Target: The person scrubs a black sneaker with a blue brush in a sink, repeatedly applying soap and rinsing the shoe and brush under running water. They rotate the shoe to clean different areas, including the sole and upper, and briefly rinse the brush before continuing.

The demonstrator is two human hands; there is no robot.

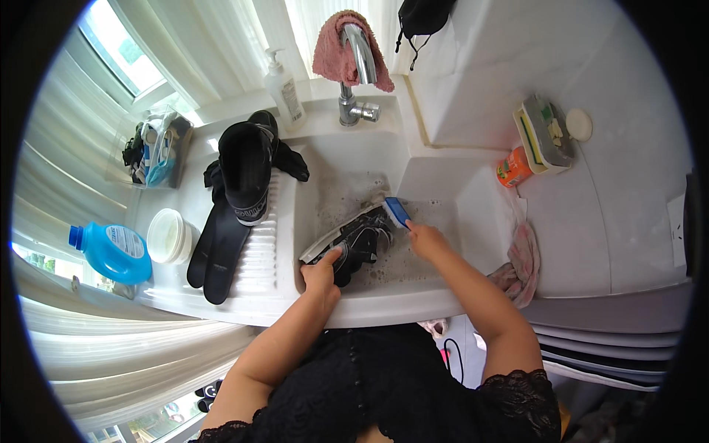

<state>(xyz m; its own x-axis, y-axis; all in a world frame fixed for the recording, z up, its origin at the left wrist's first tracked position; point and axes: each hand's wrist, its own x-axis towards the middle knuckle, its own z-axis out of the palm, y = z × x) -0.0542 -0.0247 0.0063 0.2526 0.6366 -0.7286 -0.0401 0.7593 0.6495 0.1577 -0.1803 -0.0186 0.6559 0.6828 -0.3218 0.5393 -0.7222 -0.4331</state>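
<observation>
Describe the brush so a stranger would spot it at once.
Find the white sink below the chrome tap, then the black-and-white shoe held in its basin by the left hand. The brush is at the shoe's far end, in the right hand. Its bright blue sets it apart from the dark shoe and the pale basin.

Window (122, 48) at 10 o'clock, bright with daylight. White curtains (214, 44) from 8 o'clock round to 12. Pale, seamed wall (628, 88) at 2 o'clock. Light floor (467, 338) near 5 o'clock.
</observation>
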